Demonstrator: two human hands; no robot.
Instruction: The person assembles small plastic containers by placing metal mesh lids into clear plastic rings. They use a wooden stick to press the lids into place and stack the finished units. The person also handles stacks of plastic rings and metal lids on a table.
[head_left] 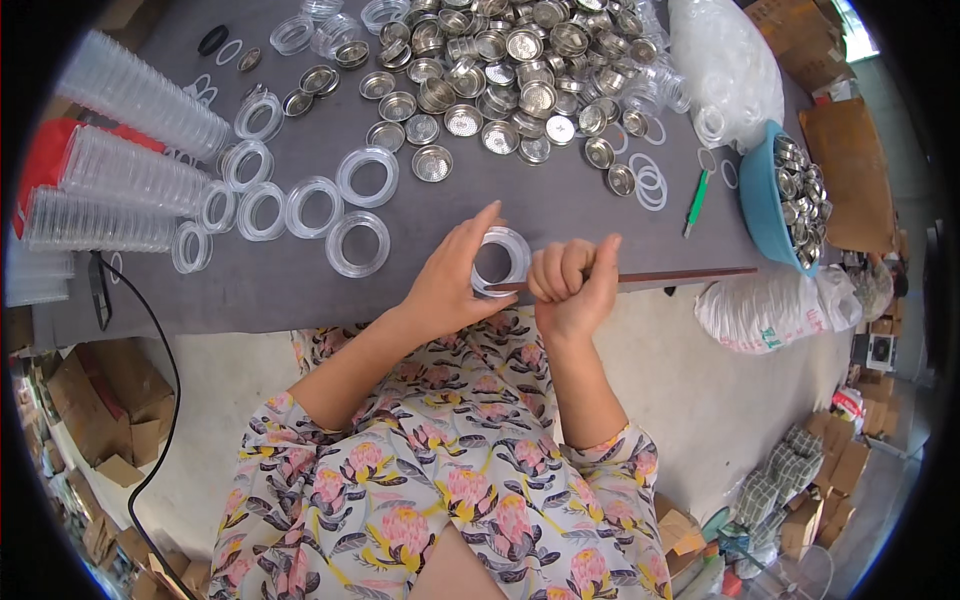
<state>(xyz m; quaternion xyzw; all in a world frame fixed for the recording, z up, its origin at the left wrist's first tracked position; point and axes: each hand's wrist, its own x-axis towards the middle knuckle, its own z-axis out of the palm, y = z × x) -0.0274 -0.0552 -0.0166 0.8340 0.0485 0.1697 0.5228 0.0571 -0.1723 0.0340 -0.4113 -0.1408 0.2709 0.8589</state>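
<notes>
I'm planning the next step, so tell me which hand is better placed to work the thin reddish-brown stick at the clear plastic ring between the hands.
The right hand, probably: it grips the stick, whose end is at the ring. The left hand is at the ring's left side, seemingly steadying it.

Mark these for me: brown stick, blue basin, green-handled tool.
Brown stick [690, 274]: head view, on the long bare length of its shaft.
Blue basin [762, 210]: head view, on its outer wall.
Green-handled tool [697, 203]: head view, on its handle.
</notes>
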